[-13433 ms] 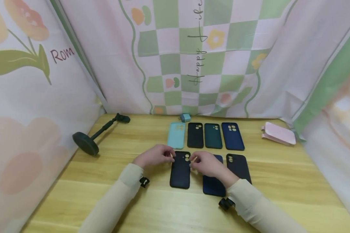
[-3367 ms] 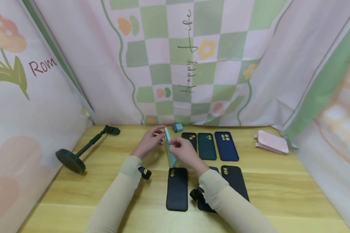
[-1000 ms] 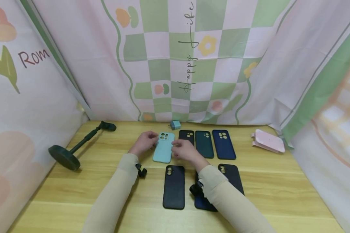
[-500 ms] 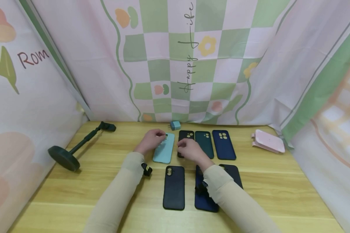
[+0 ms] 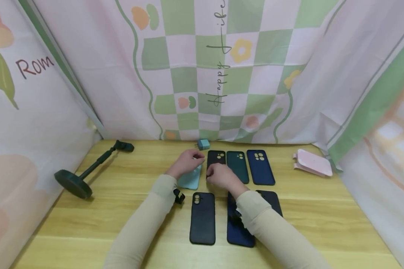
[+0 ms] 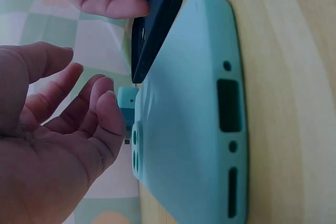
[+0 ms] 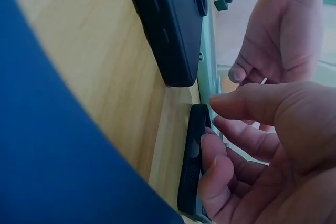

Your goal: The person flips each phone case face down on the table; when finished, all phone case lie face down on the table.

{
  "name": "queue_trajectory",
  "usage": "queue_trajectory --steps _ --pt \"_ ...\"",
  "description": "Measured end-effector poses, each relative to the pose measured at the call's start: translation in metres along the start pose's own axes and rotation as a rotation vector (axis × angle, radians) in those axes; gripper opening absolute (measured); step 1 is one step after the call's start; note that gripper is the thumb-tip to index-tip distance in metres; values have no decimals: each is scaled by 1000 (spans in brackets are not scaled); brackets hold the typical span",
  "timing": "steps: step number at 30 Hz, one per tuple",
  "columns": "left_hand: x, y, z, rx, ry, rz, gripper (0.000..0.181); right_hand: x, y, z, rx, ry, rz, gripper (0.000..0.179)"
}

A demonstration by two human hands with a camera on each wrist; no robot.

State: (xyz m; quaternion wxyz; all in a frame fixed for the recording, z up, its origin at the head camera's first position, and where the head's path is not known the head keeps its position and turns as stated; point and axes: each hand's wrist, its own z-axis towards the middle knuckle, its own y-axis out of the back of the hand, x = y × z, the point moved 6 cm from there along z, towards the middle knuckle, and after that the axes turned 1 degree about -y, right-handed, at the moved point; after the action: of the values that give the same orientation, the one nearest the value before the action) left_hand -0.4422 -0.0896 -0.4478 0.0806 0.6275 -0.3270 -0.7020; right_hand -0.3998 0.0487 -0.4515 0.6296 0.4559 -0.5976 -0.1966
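In the head view, my left hand (image 5: 187,163) hovers over the upper part of a light-teal phone case (image 5: 190,181), its relaxed fingers pointing right and holding nothing. The case's camera end is hidden beneath it. My right hand (image 5: 223,176) is at the lower left of a black phone case (image 5: 215,156) in the back row. The right wrist view has curled fingers (image 7: 214,148) on that case's near end (image 7: 190,169), with the thumb close to its corner. In the left wrist view the teal case (image 6: 184,103) lies flat, its port edge towards the camera.
A dark green case (image 5: 239,168) and a blue case (image 5: 260,168) continue the back row. In front lie a black case (image 5: 202,220), a navy case (image 5: 239,233) and another dark case (image 5: 272,201). A charger plug (image 5: 203,144), pink stand (image 5: 313,162) and dark green stand (image 5: 74,183) stand around.
The teal case, held nearly upright earlier, now lies left of the black case with its camera end away. Both hands have left it; the left moved rightward, the right onto the black case.
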Motion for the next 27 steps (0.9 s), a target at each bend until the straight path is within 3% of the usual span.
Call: queue_trajectory --steps 11,17,27 --pt "-3 -2 5 9 4 19 22 6 -3 4 25 25 -91 8" --pt "-4 -6 20 20 3 66 22 7 -1 2 3 67 -72 8" --pt "6 -6 41 -16 105 129 19 10 9 -7 -46 84 8 15"
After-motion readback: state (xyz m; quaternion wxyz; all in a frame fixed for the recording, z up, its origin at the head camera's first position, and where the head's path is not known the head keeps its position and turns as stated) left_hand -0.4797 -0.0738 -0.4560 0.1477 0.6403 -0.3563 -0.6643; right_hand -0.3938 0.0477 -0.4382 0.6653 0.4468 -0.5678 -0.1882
